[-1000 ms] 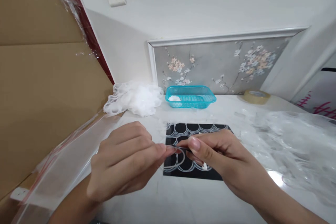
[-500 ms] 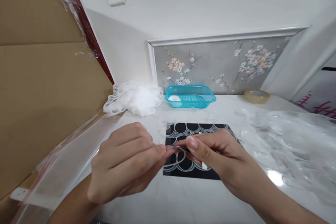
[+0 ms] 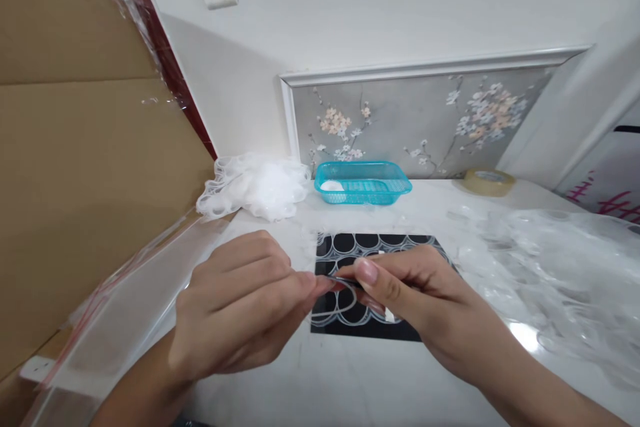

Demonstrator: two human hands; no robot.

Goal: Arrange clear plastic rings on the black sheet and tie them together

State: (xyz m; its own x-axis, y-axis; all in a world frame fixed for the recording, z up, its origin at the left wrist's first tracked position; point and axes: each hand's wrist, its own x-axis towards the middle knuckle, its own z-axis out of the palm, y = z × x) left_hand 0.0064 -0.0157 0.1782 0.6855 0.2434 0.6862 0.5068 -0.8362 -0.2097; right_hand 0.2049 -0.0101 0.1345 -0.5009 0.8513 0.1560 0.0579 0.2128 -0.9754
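My left hand (image 3: 240, 307) is closed, thumb and forefinger pinched on a thin translucent plastic loop (image 3: 354, 303) that curves out below the fingertips. My right hand (image 3: 410, 293) is closed around a slim dark pointed tool (image 3: 344, 280); its kind is mostly hidden by the fingers. The tool's tip meets the loop at the left fingertips. Both hands hover above a black sheet with rows of pale-rimmed circles (image 3: 360, 330). A small white piece (image 3: 389, 314) shows just under the right fingers; whether it is held I cannot tell.
Against the wall stand a turquoise plastic basket (image 3: 373, 197) with a white round item in it and a roll of clear tape (image 3: 487, 181). White plastic loops (image 3: 255, 187) are heaped left, clear plastic rings (image 3: 545, 280) right. Clear bags (image 3: 125, 293) lean by a cardboard box (image 3: 90, 167).
Both hands stay nearly in place with the same grips. The loop's curve bulges slightly farther right, and the view has shifted a little.
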